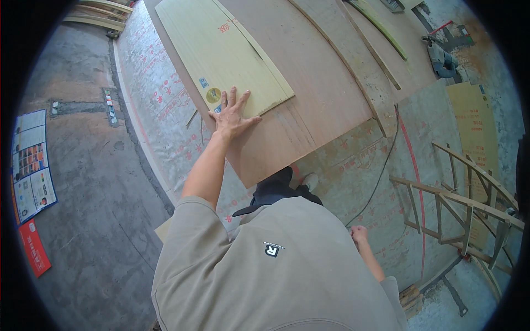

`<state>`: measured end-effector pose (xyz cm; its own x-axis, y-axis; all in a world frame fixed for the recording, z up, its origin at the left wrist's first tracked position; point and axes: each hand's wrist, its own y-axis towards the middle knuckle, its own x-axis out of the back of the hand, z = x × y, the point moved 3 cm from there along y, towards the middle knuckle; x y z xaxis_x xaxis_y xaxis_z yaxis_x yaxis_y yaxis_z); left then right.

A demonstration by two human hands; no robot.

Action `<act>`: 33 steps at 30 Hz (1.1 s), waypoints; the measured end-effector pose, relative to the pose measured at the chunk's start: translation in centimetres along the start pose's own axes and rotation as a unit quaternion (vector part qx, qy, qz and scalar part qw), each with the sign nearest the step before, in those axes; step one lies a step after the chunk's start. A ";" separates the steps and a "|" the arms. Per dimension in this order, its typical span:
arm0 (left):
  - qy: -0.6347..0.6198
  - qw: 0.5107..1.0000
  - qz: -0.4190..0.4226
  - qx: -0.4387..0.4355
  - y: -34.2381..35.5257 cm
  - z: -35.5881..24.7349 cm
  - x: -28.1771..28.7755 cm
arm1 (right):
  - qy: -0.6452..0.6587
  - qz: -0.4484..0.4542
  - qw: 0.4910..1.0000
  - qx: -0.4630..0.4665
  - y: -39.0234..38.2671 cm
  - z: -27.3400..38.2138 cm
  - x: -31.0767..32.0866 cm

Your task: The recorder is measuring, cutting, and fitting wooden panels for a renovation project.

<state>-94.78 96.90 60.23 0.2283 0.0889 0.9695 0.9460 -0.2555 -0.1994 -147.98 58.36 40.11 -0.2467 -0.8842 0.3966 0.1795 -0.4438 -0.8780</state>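
My left hand [234, 117] lies with fingers spread on the near end of a pale yellow wooden board [243, 60]. Round stickers and red print mark the board, close to my fingertips. Beneath it is a large brown plywood sheet [309, 110], whose near edge reaches my waist. My right hand [359, 235] hangs low at my right side, its fingers curled in. Whether it holds anything, I cannot make out.
Wooden strips [381, 55] and a green strip [386, 30] lie toward the far right of the sheet. A grey-blue power tool [441, 59] sits beyond. A wooden trestle frame [458, 204] stands right, near a dark cable [381, 182]. Posters [34, 165] lie left.
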 end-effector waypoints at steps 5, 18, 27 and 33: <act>-0.005 1.000 0.000 0.007 1.4 0.3 0.5 | 0.027 0.012 0.999 0.019 0.5 4.3 -0.7; 0.004 1.000 -0.008 0.013 4.4 2.0 1.3 | 0.017 0.014 0.999 0.044 0.7 7.1 -0.9; -0.002 1.000 -0.007 0.024 6.9 3.0 2.6 | 0.012 0.021 0.999 0.037 0.4 8.0 -1.2; -0.006 1.000 -0.011 0.026 8.5 3.8 2.6 | 0.002 0.006 1.000 0.028 0.9 8.3 -1.0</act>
<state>-85.23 98.62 60.52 0.2098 0.1046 0.9721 0.9613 -0.2038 -0.1855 -139.64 57.69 41.18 -0.2475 -0.8892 0.3849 0.2361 -0.4406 -0.8661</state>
